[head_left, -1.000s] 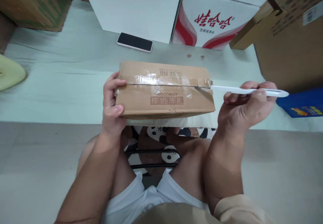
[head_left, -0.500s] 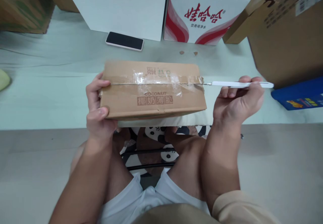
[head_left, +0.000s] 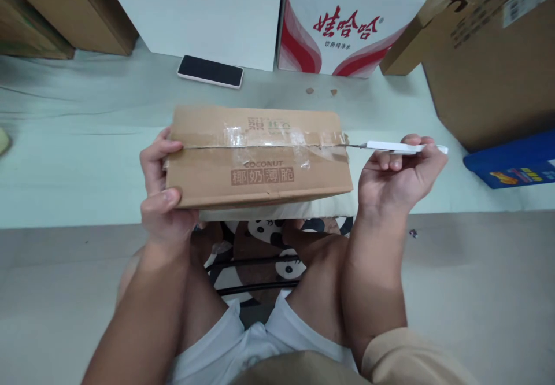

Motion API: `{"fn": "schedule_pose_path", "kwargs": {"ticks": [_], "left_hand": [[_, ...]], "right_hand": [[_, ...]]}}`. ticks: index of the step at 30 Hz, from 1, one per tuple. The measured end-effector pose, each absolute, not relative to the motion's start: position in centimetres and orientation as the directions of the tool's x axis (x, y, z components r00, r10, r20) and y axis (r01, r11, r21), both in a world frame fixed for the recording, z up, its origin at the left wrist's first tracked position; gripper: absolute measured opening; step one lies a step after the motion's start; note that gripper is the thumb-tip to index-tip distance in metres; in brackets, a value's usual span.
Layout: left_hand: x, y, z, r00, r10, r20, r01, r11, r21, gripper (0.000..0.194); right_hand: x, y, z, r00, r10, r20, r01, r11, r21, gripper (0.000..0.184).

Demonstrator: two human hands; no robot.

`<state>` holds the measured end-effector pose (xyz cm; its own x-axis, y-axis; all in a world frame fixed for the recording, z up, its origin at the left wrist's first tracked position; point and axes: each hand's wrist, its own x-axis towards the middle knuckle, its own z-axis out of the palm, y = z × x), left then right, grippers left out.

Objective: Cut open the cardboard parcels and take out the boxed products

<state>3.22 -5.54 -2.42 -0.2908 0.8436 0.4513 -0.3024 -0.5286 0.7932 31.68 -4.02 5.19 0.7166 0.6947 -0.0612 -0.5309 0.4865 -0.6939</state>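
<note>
A brown cardboard box [head_left: 260, 159] printed COCONUT, its top seam covered with clear tape, sits at the near edge of a pale green surface [head_left: 87, 142]. My left hand [head_left: 160, 191] grips the box's left end, thumb on the front and fingers on top. Closed around a white utility knife [head_left: 399, 147], my right hand [head_left: 401, 174] is just right of the box. The knife's thin blade tip touches the tape at the right end of the seam.
A black phone [head_left: 210, 71] lies behind the box. A white carton [head_left: 195, 9] and a red-and-white carton [head_left: 347, 26] stand at the back, and a large brown box [head_left: 489, 67] at right. A blue packet [head_left: 511, 165] lies to its front. More brown boxes [head_left: 65, 15] stand far left.
My right hand has moved left with the knife, bringing the blade tip closer into the taped seam's right end. The box and my left hand hold the same grip; the view shifted slightly.
</note>
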Motion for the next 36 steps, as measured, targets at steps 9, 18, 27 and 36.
{"fn": "schedule_pose_path", "kwargs": {"ticks": [9,18,27,36], "left_hand": [[2.7,-5.6,-3.2,-0.24,0.842,0.483,-0.305,-0.538,0.786,0.064],[2.9,-5.7,-3.1,-0.264,0.852,0.452,-0.336,-0.52,0.785,0.064],[3.1,-5.5,-3.2,-0.28,0.839,0.466,-0.315,-0.539,0.781,0.06],[3.7,-5.3,-3.1,-0.311,0.807,0.503,-0.311,-0.586,0.748,0.05]], "right_hand": [[31.4,-4.2,4.6,0.687,0.727,-0.009,-0.498,0.462,-0.734,0.01],[31.1,-4.0,4.2,0.674,0.723,0.153,-0.345,0.49,-0.8,0.008],[31.2,-4.1,4.4,0.686,0.701,0.196,-0.211,0.449,-0.868,0.014],[31.2,-3.9,5.0,0.642,0.72,0.264,-0.176,0.474,-0.863,0.016]]}}
